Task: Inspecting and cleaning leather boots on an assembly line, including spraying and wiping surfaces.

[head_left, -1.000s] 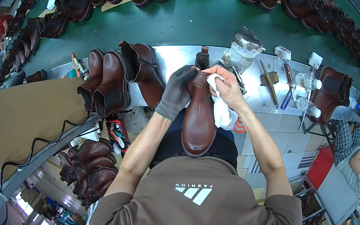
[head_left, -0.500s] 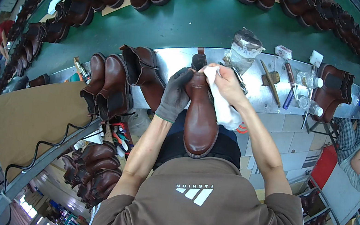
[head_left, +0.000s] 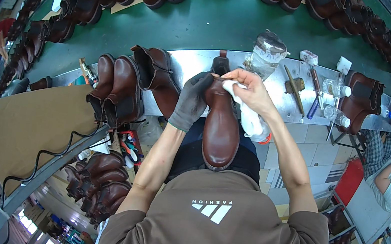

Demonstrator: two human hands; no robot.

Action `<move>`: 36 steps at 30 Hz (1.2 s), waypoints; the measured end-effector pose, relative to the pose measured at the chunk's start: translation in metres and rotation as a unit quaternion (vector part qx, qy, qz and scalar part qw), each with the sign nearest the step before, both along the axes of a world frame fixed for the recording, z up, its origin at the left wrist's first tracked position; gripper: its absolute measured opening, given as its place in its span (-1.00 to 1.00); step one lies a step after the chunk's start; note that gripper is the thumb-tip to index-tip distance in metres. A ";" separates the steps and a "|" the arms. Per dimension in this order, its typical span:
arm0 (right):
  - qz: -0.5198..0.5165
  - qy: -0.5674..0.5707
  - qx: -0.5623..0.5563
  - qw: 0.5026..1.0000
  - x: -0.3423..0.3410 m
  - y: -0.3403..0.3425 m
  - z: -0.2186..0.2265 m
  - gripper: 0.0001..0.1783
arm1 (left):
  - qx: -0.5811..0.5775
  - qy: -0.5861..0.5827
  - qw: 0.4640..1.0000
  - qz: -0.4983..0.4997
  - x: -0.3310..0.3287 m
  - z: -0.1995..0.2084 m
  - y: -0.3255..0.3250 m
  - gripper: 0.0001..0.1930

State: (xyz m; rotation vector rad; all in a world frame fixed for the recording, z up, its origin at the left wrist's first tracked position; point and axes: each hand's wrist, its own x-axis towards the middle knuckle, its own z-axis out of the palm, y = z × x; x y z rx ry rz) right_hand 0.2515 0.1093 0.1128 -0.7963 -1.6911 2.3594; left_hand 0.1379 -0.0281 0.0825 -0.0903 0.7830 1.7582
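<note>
A brown leather ankle boot (head_left: 221, 133) is held in front of my body, its toe toward me and its pull tab pointing away. My left hand (head_left: 192, 100), in a dark grey glove, is closed round the boot's upper on the left side. Bare, my right hand (head_left: 250, 92) pinches at the top edge of the boot's shaft. It also has a white cloth (head_left: 250, 120) gathered in its fingers, which hangs down along the boot's right side. The right fingertips meet the boot close to the gloved thumb.
Left of the held boot, several brown boots (head_left: 124, 88) stand by a cardboard sheet (head_left: 37, 133). A plastic-wrapped container (head_left: 267, 54), a brush (head_left: 293, 88), a screwdriver (head_left: 313, 105) and small bottles (head_left: 334, 87) lie on the metal ledge. Boots line the green conveyor (head_left: 195, 23). A person (head_left: 389, 176) sits at right.
My right hand has turned and shifted slightly right, its fingers now at the boot's top edge. The cloth hangs lower and further right. The boot has moved slightly right.
</note>
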 end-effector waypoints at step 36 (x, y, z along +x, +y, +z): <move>0.060 -0.134 0.474 0.868 -0.012 -0.017 0.002 -0.89 | -0.019 0.035 0.999 0.011 -0.001 -0.001 0.001 -0.82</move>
